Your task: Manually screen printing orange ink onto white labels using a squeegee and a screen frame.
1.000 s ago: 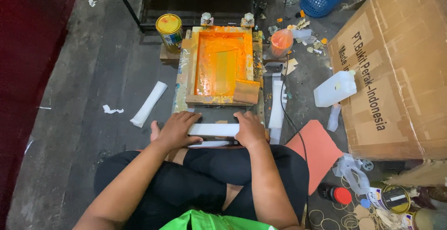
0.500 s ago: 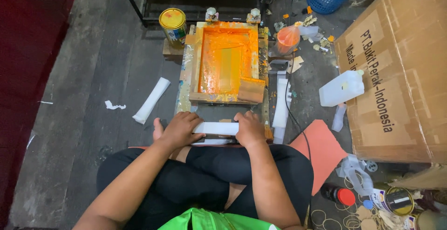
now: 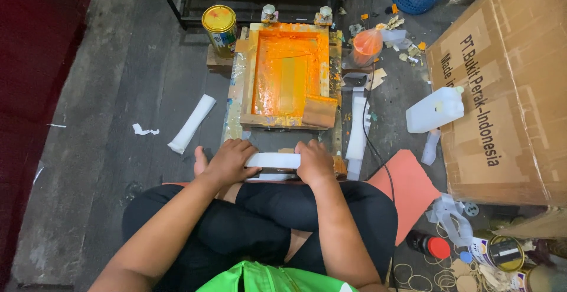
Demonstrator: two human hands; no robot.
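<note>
While both hands press down on it, the white strip [image 3: 273,160] lies flat across the near end of the printing board, just below the wooden screen frame [image 3: 287,76] and right above the person's crossed legs. The left hand [image 3: 227,161] covers its left end with fingers curled over the edge, and the right hand [image 3: 314,162] does the same at the right end; neither is fully closed, more a flat pinning grip than a clench. Compared with a second ago, the strip and hands sit in nearly the same spot against the frame; only the view has drifted, so the piece looks settled in place, not being carried about. It is a long, narrow, plain white band, unmarked on the part that shows between the hands. Beyond it the screen is flooded with bright orange ink, a wooden squeegee [image 3: 319,111] resting at its near right corner. A yellow-lidded tin [image 3: 220,25] stands at the far left, a large cardboard box [image 3: 502,97] to the right.
</note>
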